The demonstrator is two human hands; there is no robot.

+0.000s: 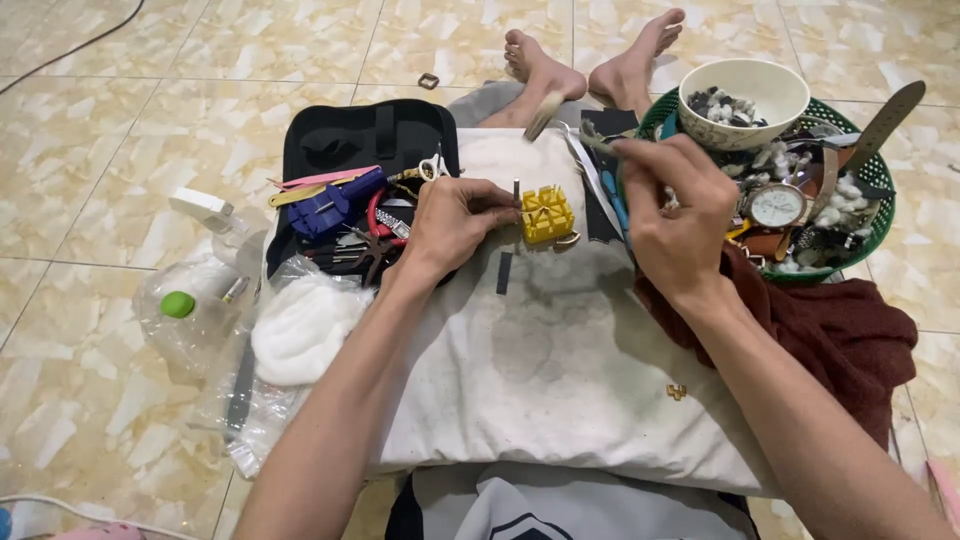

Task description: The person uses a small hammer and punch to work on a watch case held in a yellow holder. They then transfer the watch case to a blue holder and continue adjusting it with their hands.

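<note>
1. Tiled floor (120,120); a white pillow (560,370) on the lap gives a soft work surface.
2. Right hand (680,215) grips a small hammer (560,118), raised to strike.
3. Left hand (452,222) pinches a pin punch (517,192) upright over the yellow holder block (547,214), mid-pillow.

white pillow (560,370) bears yellow block (547,214).

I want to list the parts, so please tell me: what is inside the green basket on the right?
The green basket holds a white bowl of small dark pieces, a round watch, a brown strap and pale scraps. The right hand covers its left side; the bottom is hidden.
</note>
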